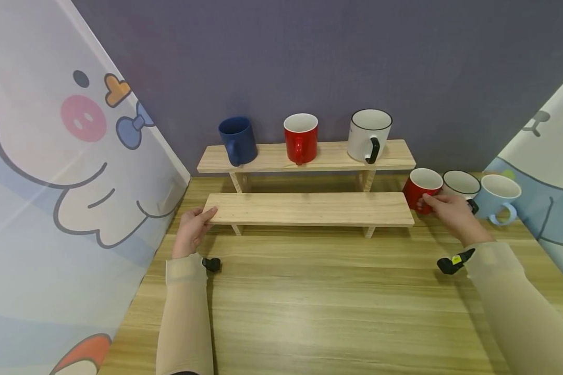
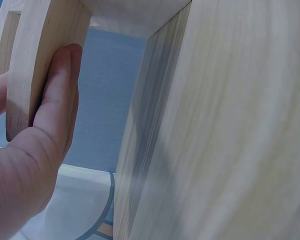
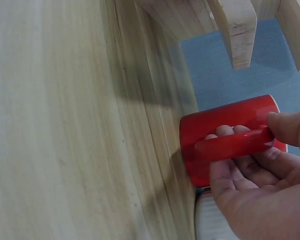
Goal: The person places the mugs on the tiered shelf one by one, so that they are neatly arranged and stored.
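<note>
A red mug [image 1: 410, 195] with a white inside stands on the table just right of the wooden shelf's lower board [image 1: 309, 209]. My right hand [image 1: 450, 211] grips its handle; in the right wrist view the fingers curl through the red handle [image 3: 235, 145] with the thumb on top. At the left end of the lower board, my left hand [image 1: 191, 229] pinches the board, thumb above and fingers beneath. The left wrist view shows those fingers [image 2: 57, 100] against the board's underside.
On the upper board [image 1: 272, 159] stand a blue mug [image 1: 241, 143], a red mug [image 1: 305, 140] and a white mug [image 1: 366, 138] with black handle. Right of the held mug are a black-rimmed white mug [image 1: 461, 183] and a light blue mug [image 1: 494, 195]. Cartoon-printed panels [image 1: 37, 156] flank the table [image 1: 309, 297].
</note>
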### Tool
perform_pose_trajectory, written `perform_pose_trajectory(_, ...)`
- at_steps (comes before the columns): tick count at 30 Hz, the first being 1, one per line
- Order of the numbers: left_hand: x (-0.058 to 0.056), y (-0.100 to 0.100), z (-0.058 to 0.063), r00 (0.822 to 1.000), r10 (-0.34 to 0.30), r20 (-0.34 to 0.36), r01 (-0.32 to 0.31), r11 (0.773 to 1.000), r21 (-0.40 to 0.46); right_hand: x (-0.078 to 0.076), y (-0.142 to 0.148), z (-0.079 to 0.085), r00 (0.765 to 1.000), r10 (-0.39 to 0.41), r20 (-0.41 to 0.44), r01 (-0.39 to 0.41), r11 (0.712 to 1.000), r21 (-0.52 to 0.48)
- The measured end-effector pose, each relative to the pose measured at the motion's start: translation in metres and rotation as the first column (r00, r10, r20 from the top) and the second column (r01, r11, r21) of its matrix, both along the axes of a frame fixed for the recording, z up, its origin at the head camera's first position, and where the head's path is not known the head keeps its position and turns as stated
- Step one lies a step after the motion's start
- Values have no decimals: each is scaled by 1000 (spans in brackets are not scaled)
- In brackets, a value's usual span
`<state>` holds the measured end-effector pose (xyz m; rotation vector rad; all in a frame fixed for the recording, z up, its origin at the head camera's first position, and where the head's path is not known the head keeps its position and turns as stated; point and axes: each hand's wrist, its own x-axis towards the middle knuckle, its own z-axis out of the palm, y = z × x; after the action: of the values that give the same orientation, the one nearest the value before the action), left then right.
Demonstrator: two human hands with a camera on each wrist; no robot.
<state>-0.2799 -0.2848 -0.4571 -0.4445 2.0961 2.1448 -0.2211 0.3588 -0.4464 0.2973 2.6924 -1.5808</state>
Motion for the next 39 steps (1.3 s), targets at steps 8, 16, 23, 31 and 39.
perform_pose_trajectory(8, 0, 1, -1, 1000, -2, 7, 2, 1000, 27, 3, 0, -4, 999, -38, 14, 38, 999, 5)
perform_pose_trajectory(16, 1, 3, 0, 1000, 7, 18, -7, 999, 45, 6, -2, -4, 992, -104, -72, 88, 978, -190)
perform_pose_trajectory(23, 2, 2, -1, 1000, -12, 6, 12, 997, 71, 11, -3, 5, 981, -146, -124, 105, 952, -288)
perform_pose_trajectory(31, 1, 0, 3, 1000, 7, 10, -8, 999, 39, 18, -10, 23, 964, -180, -195, 44, 832, -553)
perform_pose_trajectory(39, -1, 0, 0, 1000, 11, -1, -11, 1000, 27, 31, -19, 43, 960, -198, -197, 48, 812, -581)
